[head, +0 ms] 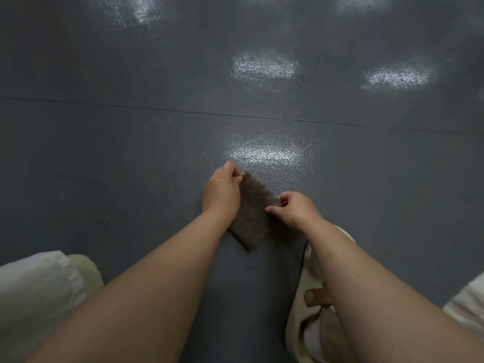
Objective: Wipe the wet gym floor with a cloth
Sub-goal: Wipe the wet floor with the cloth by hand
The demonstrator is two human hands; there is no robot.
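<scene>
a person crouches over the gym floor [131, 158], a brown cloth [252, 213] stretched between both hands just short of a glinting patch [264, 153] on the textured grey surface. the left hand [221, 191] pinches the cloth's far corner, fingers curled under and knuckles up; the right hand [294, 209] pinches the nearer right corner, thumb pointing back across the fabric. held by two corners like this, the cloth looks to be getting spread or squared up so that a flat face meets the floor rather than a bunched wad, which would soak up more on each pass. its lower corner hangs toward the floor between the forearms; whether it touches the surface or hovers just above is hard to tell from this angle. both forearms reach forward and converge, wrists slightly bent down, elbows out of frame near the knees. a cream slipper [309, 297] with a brown strap sits under the right forearm, and pale trousers [34, 297] show at the lower left. other bright patches lie farther off beyond a thin seam [183, 111] in the flooring; they may be wet or merely lamp glare. wiping seems not yet begun.
</scene>
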